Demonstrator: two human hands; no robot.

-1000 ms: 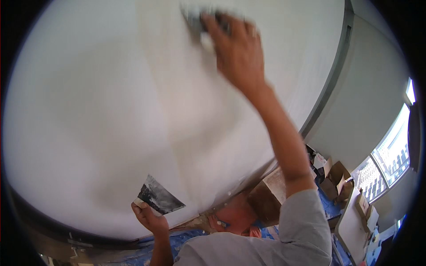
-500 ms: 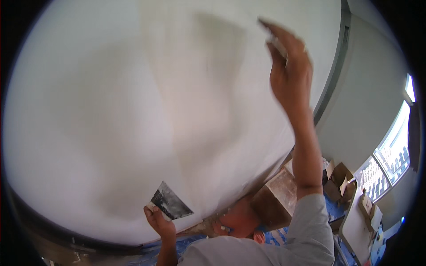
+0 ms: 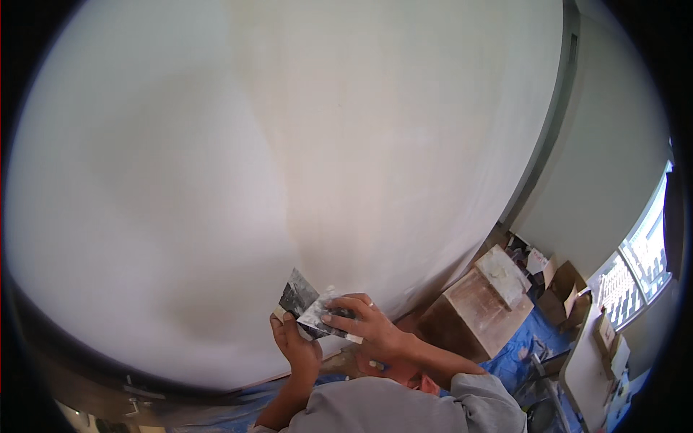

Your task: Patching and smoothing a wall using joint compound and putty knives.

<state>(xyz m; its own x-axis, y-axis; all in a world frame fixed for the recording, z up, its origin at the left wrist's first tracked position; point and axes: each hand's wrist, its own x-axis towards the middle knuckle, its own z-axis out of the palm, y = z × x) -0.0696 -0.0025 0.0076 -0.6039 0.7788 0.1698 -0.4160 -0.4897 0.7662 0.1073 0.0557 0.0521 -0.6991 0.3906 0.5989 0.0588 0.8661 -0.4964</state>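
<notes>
Two coated scrapers before a pale wall [image 3: 375, 180]. The fingers of the left hand [image 3: 298, 348] are wrapped about the left scraper [image 3: 296, 293]; those of the right hand [image 3: 374, 328] pinch the right scraper [image 3: 315, 313], which overlaps it; whether the blades touch, I cannot tell. Good practice, in my judgement: brace the left blade and draw the right edge across at a shallow angle, gathering paste without spilling. Open room lies above, before the wall; at lower right, a brown box [image 3: 462, 321] stands near the right forearm, limiting elbow swing.
</notes>
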